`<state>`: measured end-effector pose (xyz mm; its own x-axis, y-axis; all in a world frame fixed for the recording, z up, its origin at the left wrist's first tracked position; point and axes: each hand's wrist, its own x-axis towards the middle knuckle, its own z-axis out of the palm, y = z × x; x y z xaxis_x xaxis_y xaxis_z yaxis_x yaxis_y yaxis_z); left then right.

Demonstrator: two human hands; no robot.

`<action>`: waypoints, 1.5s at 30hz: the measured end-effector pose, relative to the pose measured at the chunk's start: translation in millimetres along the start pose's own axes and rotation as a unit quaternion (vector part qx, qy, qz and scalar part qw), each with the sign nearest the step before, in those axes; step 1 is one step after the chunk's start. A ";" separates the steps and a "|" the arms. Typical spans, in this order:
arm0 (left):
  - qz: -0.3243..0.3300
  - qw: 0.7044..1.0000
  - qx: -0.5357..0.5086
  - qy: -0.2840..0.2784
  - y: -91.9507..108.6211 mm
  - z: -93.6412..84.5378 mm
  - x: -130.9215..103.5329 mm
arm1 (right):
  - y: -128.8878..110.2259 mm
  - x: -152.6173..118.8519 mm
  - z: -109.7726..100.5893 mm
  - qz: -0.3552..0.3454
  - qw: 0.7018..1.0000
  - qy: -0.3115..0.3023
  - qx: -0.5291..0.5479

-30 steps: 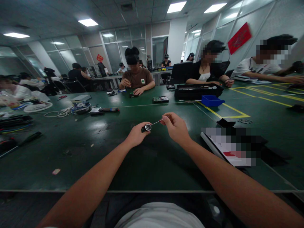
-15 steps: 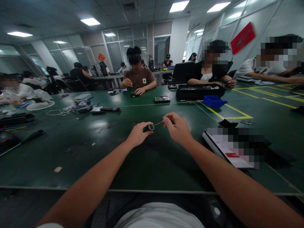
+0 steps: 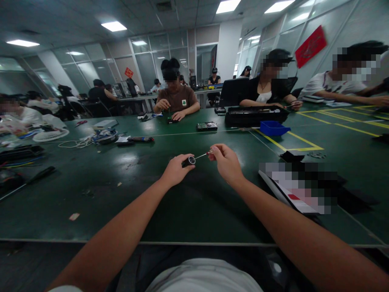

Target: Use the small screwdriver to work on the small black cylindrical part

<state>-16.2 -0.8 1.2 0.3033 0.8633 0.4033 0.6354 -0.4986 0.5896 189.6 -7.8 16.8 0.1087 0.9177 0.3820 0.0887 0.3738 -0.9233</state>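
Note:
My left hand is closed round a small dark cylindrical part with a pale ring at its open end, which faces right. Between the thumb and fingers of my right hand is a screwdriver with a reddish handle and a thin metal shaft. The shaft points left, and its tip is at the ringed end of the part; whether it touches inside cannot be made out. Both hands are held above the green table.
Ahead lie a bare hard drive, a blue bin and a long black casing. Cables and a dark tool lie left. A white box is near my right forearm. Several people sit around the table.
The fingers of my right hand have shifted slightly on the screwdriver handle. The part in my left hand stays nearly in place, and the view has moved a little.

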 end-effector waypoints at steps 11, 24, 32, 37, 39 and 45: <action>0.022 0.999 0.030 -0.035 4.0 -1.5 -0.2 | 5.3 9.6 -2.8 0.107 0.988 0.060 0.090; 0.012 0.997 0.050 -0.057 7.7 -3.4 -0.3 | -6.9 -2.7 -4.3 -0.074 0.994 0.008 -0.084; 0.004 0.995 0.076 -0.061 3.9 -1.5 -0.5 | -7.6 -2.0 -8.2 -0.096 0.984 0.013 -0.148; -0.002 0.995 0.074 -0.068 4.7 -1.5 -0.1 | -9.9 -3.6 -8.2 -0.105 0.985 0.006 -0.139; -0.003 0.995 0.072 -0.068 4.7 -1.0 0.1 | -10.5 -4.0 -7.9 -0.107 0.983 -0.009 -0.147; -0.007 0.996 0.064 -0.069 4.4 -0.1 0.5 | -13.1 -3.9 -8.4 -0.101 0.976 -0.011 -0.193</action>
<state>-13.3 -2.6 4.1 0.3829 0.8767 0.2912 0.7232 -0.4806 0.4960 196.3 -17.4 27.8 0.0304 0.8352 0.5492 0.4725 0.4721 -0.7442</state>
